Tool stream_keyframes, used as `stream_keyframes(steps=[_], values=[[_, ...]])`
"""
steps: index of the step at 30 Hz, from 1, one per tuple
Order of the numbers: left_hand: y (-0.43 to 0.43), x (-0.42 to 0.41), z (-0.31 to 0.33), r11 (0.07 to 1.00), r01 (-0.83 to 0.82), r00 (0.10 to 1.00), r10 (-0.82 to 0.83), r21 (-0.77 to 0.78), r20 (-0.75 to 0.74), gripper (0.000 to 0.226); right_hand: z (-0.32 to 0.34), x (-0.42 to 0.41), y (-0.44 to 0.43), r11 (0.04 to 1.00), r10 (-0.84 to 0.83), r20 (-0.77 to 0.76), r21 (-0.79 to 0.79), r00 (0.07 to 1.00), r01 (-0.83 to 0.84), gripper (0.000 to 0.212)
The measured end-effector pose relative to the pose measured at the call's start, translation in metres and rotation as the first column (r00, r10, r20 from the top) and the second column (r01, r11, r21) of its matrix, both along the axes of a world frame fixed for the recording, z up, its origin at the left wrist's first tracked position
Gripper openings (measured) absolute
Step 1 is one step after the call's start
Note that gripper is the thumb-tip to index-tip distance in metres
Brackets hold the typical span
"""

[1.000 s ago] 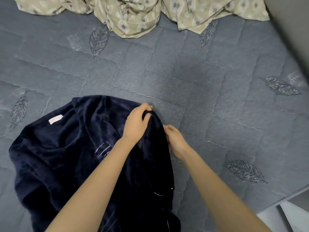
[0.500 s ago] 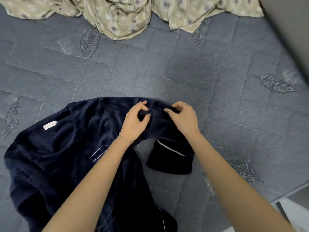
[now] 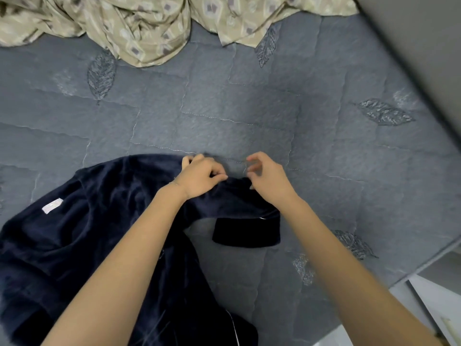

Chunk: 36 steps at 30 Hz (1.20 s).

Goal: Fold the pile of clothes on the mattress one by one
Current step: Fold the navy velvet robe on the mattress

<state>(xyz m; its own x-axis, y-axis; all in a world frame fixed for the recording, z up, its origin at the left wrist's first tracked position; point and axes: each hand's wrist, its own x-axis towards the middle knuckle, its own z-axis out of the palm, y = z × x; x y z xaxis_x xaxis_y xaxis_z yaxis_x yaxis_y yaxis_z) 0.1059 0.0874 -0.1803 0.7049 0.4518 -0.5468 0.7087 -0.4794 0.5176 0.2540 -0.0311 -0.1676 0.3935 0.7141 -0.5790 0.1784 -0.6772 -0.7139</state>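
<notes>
— Left hand (image 3: 202, 178) first: what is it doing?
— Its fingers are curled down into the navy garment (image 3: 99, 233), gripping a raised fold of the plush cloth near the garment's far edge. The thumb shows on the far side of that fold.
— And the right hand (image 3: 268, 179)?
— Just beside the other one, over the end of the same band of cloth. Its fingers are curled and blurred, so I cannot tell whether they pinch the fabric or only touch it.
— Where does the garment lie?
— On the mattress (image 3: 249, 108), in its near left part, crumpled and spread under both forearms. The band between the hands is lifted off the surface. Below it a squared flap (image 3: 245, 234) of the same dark cloth lies flat on the mattress, under the right wrist. A small white label (image 3: 52, 206) sits on the garment's left part, and thin white piping (image 3: 234, 325) runs along an edge at the bottom of the view.
— What about the mattress itself?
— Grey and quilted, with stitched leaf motifs (image 3: 385, 112) scattered over it.
— Anything else around?
— A crumpled beige patterned sheet (image 3: 149, 28) lies along the far edge, well apart from the garment. A grey wall (image 3: 419, 46) rises at the far right, and a pale surface (image 3: 439, 270) shows past the mattress's near right edge.
</notes>
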Motion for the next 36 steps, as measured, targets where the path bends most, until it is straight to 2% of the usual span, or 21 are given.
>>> stream_keyframes(steps=[2,4,7,9,10,13,14,15,17,18,20,22,24,26,28,31,34,36], values=[[-0.004,0.0,0.003,0.995,-0.09,0.987,0.094,-0.036,0.128,0.016,-0.007,0.003,-0.01,0.98,0.03,-0.113,-0.192,0.993,-0.052,0.039],[-0.005,-0.001,0.005,0.981,-0.167,0.947,0.187,-0.097,0.262,0.019,-0.012,0.003,-0.018,0.949,0.172,-0.138,-0.241,0.975,-0.202,0.05],[-0.006,0.0,0.007,0.976,-0.159,0.914,0.204,-0.151,0.351,0.013,-0.017,0.002,-0.022,0.847,0.436,-0.078,-0.302,0.897,-0.438,0.061],[-0.007,0.001,0.007,0.975,-0.151,0.908,0.201,-0.162,0.368,0.013,-0.019,0.001,-0.022,0.741,0.577,-0.068,-0.377,0.814,-0.556,0.055],[-0.008,0.002,0.007,0.975,-0.154,0.903,0.204,-0.159,0.379,0.014,-0.018,0.0,-0.022,0.718,0.592,-0.089,-0.394,0.801,-0.574,0.049],[-0.01,0.005,0.008,0.972,-0.199,0.878,0.233,-0.123,0.418,0.018,-0.012,0.0,-0.02,0.798,0.447,-0.201,-0.351,0.871,-0.491,0.018],[-0.01,0.006,0.008,0.965,-0.234,0.86,0.263,-0.12,0.438,0.016,-0.008,0.004,-0.018,0.819,0.413,-0.186,-0.352,0.892,-0.453,0.021],[-0.009,0.006,0.01,0.952,-0.281,0.831,0.304,-0.121,0.466,0.013,-0.001,0.011,-0.016,0.84,0.387,-0.123,-0.36,0.914,-0.405,0.027],[-0.005,0.005,0.012,0.918,-0.364,0.75,0.388,-0.154,0.537,0.015,0.018,0.027,-0.011,0.91,0.298,0.139,-0.339,0.944,-0.237,0.029],[-0.003,0.005,0.014,0.896,-0.4,0.709,0.436,-0.193,0.555,0.021,0.029,0.036,-0.008,0.952,0.203,0.252,-0.276,0.946,-0.13,0.026],[0.0,0.006,0.017,0.851,-0.471,0.639,0.511,-0.233,0.575,0.025,0.045,0.049,-0.002,0.99,0.011,0.337,-0.134,0.941,0.036,0.016],[-0.002,0.008,0.015,0.843,-0.525,0.617,0.474,-0.12,0.628,0.019,0.045,0.052,0.003,0.995,-0.047,0.415,-0.062,0.909,0.08,0.018],[-0.009,0.01,0.008,0.834,-0.55,0.659,0.396,0.051,0.64,0.02,0.037,0.051,0.003,0.996,0.009,0.5,-0.08,0.866,0.035,0.024],[-0.018,0.01,0.002,0.822,-0.54,0.729,0.351,0.179,0.588,0.028,0.023,0.05,0.001,0.989,0.072,0.504,-0.15,0.861,0.005,0.029],[-0.026,0.006,-0.006,0.845,-0.457,0.826,0.288,0.277,0.485,0.03,0.01,0.05,-0.004,0.986,0.034,0.48,-0.16,0.876,0.049,0.031],[-0.04,-0.004,-0.02,0.921,-0.293,0.946,0.241,0.256,0.217,0.046,-0.011,0.061,-0.016,0.981,-0.074,0.528,-0.112,0.846,0.156,0.039],[-0.051,-0.014,-0.034,0.953,-0.159,0.986,0.168,0.256,-0.015,0.057,-0.03,0.072,-0.027,0.969,0.024,0.475,-0.227,0.879,0.096,0.06],[-0.054,-0.016,-0.042,0.965,-0.07,0.977,0.118,0.253,-0.178,0.065,-0.042,0.071,-0.032,0.965,0.104,0.457,-0.263,0.884,0.023,0.069]])
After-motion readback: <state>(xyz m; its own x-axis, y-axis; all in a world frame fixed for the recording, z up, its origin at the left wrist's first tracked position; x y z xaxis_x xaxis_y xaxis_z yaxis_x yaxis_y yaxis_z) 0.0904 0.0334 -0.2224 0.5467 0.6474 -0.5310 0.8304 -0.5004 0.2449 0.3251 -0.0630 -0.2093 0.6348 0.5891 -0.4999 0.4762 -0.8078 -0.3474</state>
